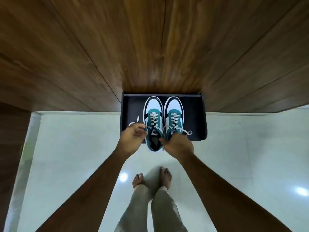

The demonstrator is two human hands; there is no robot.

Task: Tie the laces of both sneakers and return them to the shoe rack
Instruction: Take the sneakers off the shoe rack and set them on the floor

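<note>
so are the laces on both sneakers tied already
No, the laces on both sneakers lie loose and untied, with the left hand pulling one lace end out to the side.

Right sneaker's (173,118) heel behind right hand (178,145)

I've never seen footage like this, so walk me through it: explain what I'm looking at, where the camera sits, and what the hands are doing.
There is no machine here. A person wears one wide-angle camera on the head, looking down, so you see their own arms, legs and bare feet on the pale floor. Ahead is a dark shoe rack tray under wooden panels, with two teal-and-white sneakers side by side. The left hand pinches a loose lace of the left sneaker. The right hand grips the heel end of the right sneaker, whose laces also lie loose.
</note>
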